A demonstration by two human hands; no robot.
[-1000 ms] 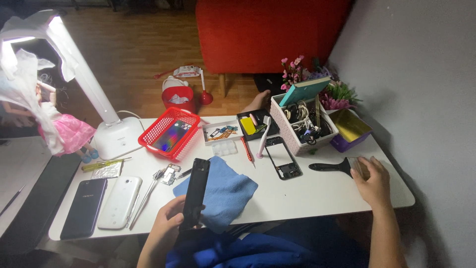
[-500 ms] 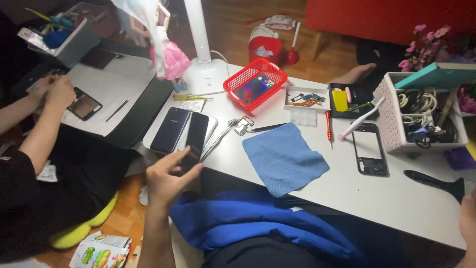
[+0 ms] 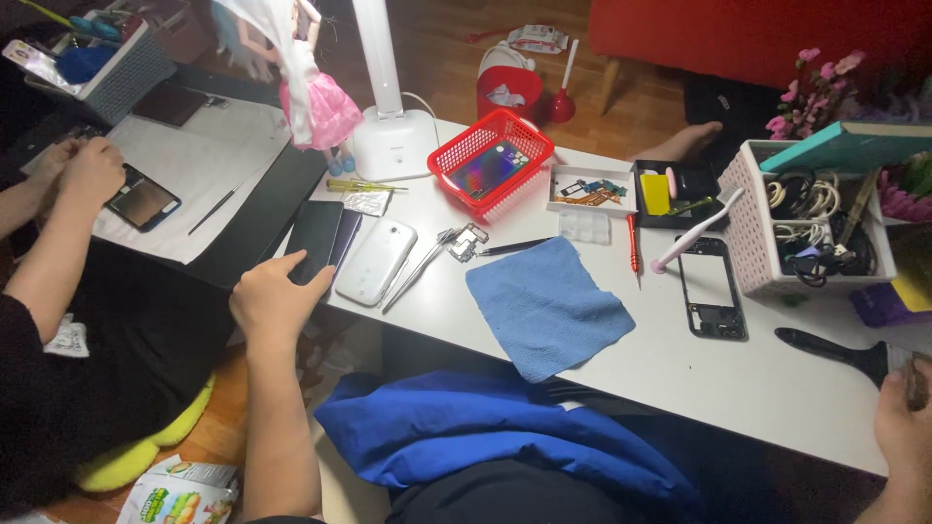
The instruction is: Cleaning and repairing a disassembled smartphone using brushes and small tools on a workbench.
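My left hand (image 3: 275,299) reaches to the table's left edge, its fingers on the near end of a black phone (image 3: 314,239). That phone lies on top of another dark phone (image 3: 346,236), beside a white phone (image 3: 376,261). My right hand (image 3: 906,425) rests at the table's right front edge, just past the handle of a black brush (image 3: 833,349); the frame edge cuts off its fingers. A blue cloth (image 3: 546,305) lies spread between my hands.
Tweezers (image 3: 416,272), a red basket (image 3: 490,160), a parts tray (image 3: 589,189), a red screwdriver (image 3: 633,245), a phone frame (image 3: 712,289), a white cable basket (image 3: 811,228) and a lamp base (image 3: 393,143) crowd the white table (image 3: 738,383). At left another person's hands (image 3: 83,173) work on a phone (image 3: 142,199).
My left hand has carried the black phone from the blue cloth leftward to the stack of phones. My view has swung left, bringing the other person into sight.
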